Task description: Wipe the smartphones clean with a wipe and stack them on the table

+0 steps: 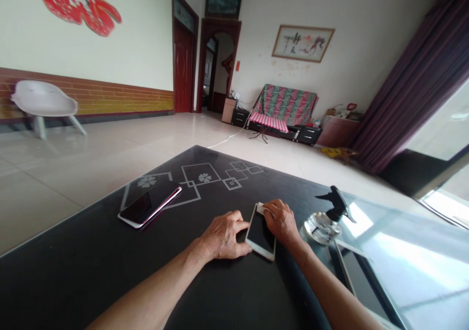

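Observation:
A white-framed phone (260, 234) lies face up on the black glass table (91, 261), right in front of me. My left hand (224, 236) rests beside its left edge, fingers curled against the frame and holding it steady. My right hand (281, 220) presses a small white cloth (261, 208) onto the phone's top end, fingers closed over the cloth.
A second phone with a pink edge (149, 203) lies to the left on the table. A clear spray bottle with a black trigger (327, 218) stands right of my right hand. A tablet-like device (361, 283) lies at the right. Beyond are a tiled floor, a white chair (44, 101) and a covered sofa (284, 106).

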A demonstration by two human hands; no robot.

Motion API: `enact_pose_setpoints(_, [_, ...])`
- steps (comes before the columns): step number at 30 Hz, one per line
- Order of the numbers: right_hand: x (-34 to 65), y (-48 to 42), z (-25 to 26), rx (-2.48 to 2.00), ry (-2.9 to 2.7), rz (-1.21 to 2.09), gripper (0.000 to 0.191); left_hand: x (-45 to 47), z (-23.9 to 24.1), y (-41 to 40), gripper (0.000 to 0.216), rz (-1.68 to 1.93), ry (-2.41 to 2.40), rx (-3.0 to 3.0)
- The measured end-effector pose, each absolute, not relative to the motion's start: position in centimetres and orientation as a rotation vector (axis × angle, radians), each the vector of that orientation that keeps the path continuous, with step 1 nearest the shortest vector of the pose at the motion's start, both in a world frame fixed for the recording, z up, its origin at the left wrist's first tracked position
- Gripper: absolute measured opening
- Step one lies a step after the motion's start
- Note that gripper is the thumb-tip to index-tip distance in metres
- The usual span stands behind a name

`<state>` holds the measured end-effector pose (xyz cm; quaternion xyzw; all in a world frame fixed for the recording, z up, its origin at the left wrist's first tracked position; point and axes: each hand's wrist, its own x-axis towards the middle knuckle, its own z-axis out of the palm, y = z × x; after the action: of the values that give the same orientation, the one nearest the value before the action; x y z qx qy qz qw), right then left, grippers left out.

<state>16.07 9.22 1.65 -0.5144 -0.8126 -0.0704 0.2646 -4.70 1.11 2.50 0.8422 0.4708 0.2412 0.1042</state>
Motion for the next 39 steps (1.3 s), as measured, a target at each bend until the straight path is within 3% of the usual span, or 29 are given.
enact_pose_setpoints(18, [14.8, -0.8, 2.4, -1.348, -2.254, -0.084, 0.024, -4.7, 2.3, 1.1, 0.044, 0.748, 1.402, 2.489])
enact_pose_setpoints(39, [13.4, 9.1, 2.7, -1.670, -2.171, -0.193, 0.027, -4.8, 2.1, 1.3, 0.042, 0.761, 1.385, 2.473])
